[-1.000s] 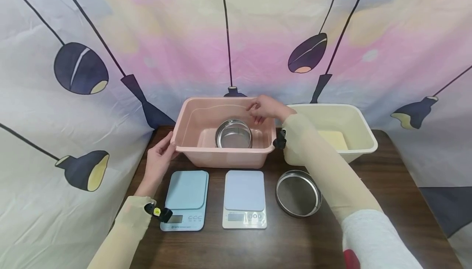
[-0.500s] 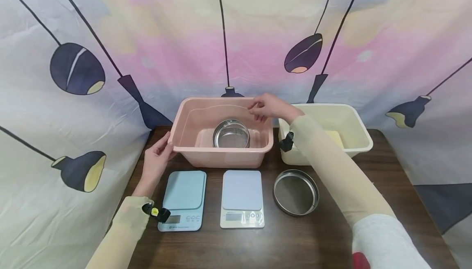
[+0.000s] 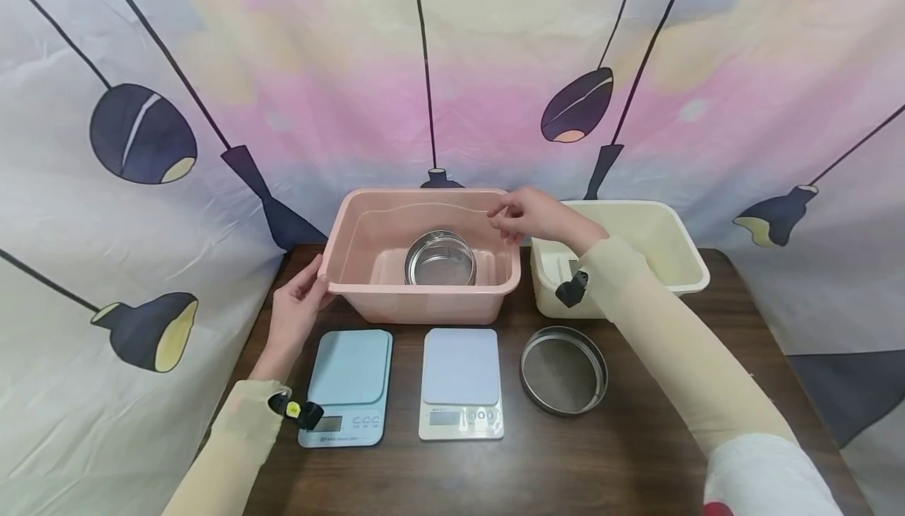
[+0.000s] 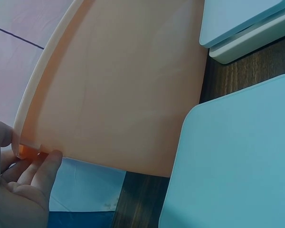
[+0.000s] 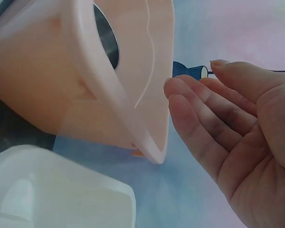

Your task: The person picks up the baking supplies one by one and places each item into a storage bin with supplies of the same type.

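My left hand (image 3: pixel 294 313) grips the left front corner of the pink plastic basin (image 3: pixel 424 308). In the left wrist view the thumb and fingers (image 4: pixel 46 173) meet around its rim. Inside the basin rests a round metal sieve (image 3: pixel 440 271), its lower edge hidden by the front wall. My right hand (image 3: pixel 540 216) hovers over the basin's right back corner, holding nothing. In the right wrist view its fingers (image 5: pixel 187 118) are loosely bent and apart from the rim. A cream basin (image 3: pixel 622 210) stands just right of the pink one, partly behind my right forearm.
In front of the pink basin lie a light blue kitchen scale (image 3: pixel 351 367) and a white kitchen scale (image 3: pixel 462 367). A second round sieve (image 3: pixel 563 371) lies to their right on the dark wooden table (image 3: pixel 537 469). A printed cloth (image 3: pixel 339 53) hangs behind.
My right hand has moved right, from over the pink basin's inside to its right rim. The left hand keeps its place on the corner, and the sieve stays put.
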`<state>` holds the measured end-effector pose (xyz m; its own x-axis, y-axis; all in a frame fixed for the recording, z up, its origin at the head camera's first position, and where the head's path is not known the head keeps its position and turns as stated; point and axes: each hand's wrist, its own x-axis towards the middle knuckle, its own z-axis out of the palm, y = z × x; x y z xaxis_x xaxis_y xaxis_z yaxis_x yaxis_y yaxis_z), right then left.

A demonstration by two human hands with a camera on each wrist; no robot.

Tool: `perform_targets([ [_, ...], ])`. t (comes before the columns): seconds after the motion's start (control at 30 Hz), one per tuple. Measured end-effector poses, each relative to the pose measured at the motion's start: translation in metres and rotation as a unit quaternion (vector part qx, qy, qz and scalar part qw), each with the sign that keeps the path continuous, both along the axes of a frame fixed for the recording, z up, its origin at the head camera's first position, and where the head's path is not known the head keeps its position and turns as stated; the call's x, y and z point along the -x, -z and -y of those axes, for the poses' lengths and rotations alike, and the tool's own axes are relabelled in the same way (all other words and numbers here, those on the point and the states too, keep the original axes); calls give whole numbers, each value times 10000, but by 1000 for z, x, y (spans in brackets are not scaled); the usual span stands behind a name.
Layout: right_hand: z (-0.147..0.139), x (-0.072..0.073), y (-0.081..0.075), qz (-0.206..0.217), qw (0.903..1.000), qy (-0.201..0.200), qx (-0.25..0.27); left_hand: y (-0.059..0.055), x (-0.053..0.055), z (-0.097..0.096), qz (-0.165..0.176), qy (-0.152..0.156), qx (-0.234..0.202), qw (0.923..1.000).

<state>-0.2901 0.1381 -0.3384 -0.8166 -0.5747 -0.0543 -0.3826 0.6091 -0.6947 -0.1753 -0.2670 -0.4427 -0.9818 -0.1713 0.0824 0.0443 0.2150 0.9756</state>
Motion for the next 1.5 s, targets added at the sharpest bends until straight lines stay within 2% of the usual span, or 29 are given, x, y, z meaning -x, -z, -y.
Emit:
perform_targets([
  [0.47,-34,-32,-1,-211,9997,30,-70,3,1,0,7,26,47,10000],
  [0.67,-49,-46,1,-456,9988,59,-183,2,0,0,21,57,47,10000],
  [0.97,-70,-70,12,-464,9987,177,-65,2,0,0,102,51,-95,9999],
  [1.27,-91,-93,22,-584,9979,263,-75,3,2,0,-73,76,-254,9996],
  [1.5,-103,-112,30,-759,9963,350,-216,3,1,1,13,36,-113,9999],
])
